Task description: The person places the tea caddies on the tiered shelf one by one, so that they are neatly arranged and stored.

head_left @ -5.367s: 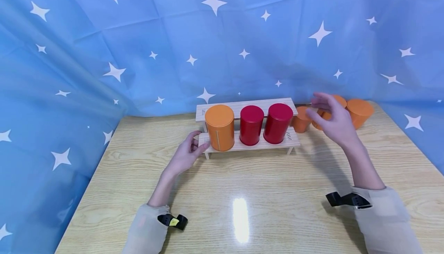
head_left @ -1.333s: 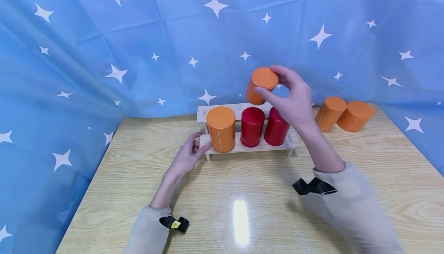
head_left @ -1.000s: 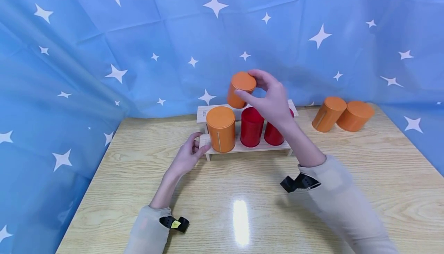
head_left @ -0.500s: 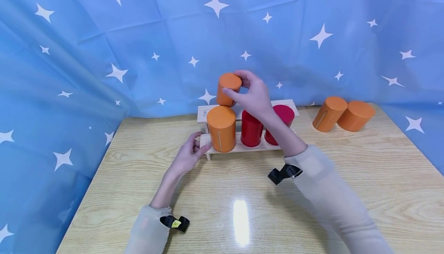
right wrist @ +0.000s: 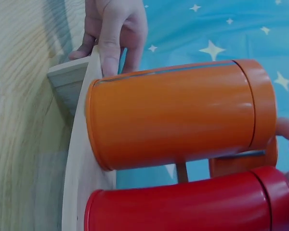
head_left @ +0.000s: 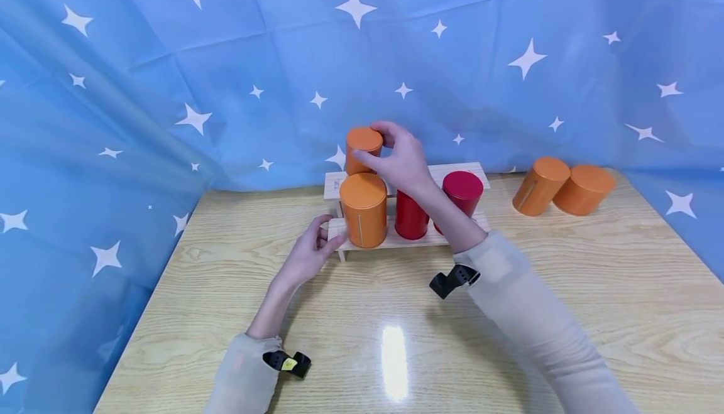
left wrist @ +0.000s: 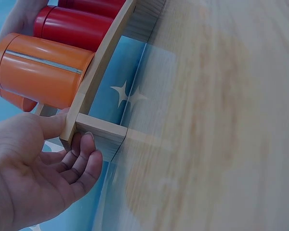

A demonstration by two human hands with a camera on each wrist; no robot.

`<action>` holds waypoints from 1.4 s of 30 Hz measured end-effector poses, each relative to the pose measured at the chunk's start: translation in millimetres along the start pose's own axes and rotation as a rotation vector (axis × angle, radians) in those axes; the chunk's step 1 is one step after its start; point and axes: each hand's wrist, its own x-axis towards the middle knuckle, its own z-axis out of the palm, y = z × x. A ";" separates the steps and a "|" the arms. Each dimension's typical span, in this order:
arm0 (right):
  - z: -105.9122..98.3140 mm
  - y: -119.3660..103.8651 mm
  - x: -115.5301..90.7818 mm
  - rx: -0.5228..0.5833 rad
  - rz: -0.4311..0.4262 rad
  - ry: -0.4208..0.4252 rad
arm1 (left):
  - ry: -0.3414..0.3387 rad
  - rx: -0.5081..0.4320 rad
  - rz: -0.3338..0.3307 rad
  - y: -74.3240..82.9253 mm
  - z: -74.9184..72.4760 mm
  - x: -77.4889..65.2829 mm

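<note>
A two-step wooden rack [head_left: 455,168] stands against the curtain. My left hand [head_left: 302,257] grips the left end of its lower step, thumb on top and fingers beneath, as the left wrist view shows. With my right hand [head_left: 400,161] I hold a small orange canister [head_left: 362,139] by its upper part, upright over the left end of the upper step. Its base is hidden behind a large orange canister [head_left: 364,213] on the lower step. To the right of that stand two red canisters, the middle one [head_left: 411,218] partly covered by my right hand and forearm, the other [head_left: 462,188] beside it.
Two more orange canisters, a narrow one [head_left: 541,186] and a wide one [head_left: 584,189], stand close together at the table's back right. The blue star-patterned curtain [head_left: 283,56] hangs right behind the rack. Light reflects off the wooden table [head_left: 351,332] in front.
My right hand reached to the canisters at the right, took the small orange one, carried it left above the rack and lowered it behind the large orange one. My left hand kept its grip.
</note>
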 end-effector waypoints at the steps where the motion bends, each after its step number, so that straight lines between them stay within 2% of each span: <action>1: 0.4 0.2 -0.3 -0.006 0.000 -0.003 | 0.000 0.000 -0.002 0.0 -0.1 -0.2; 8: 1.6 0.5 -1.5 -0.074 0.028 -0.055 | -0.001 0.005 -0.003 -1.3 0.1 -0.9; 20: 2.4 0.6 1.9 -0.120 0.061 -0.149 | 0.001 -0.002 -0.006 -1.3 -0.2 -0.3; 33: 1.6 -1.4 1.9 -0.142 0.080 -0.190 | 0.002 0.008 -0.008 -0.4 1.1 0.2; 42: 1.8 -0.1 1.9 -0.141 0.060 -0.199 | 0.002 0.015 -0.007 -0.4 1.3 0.5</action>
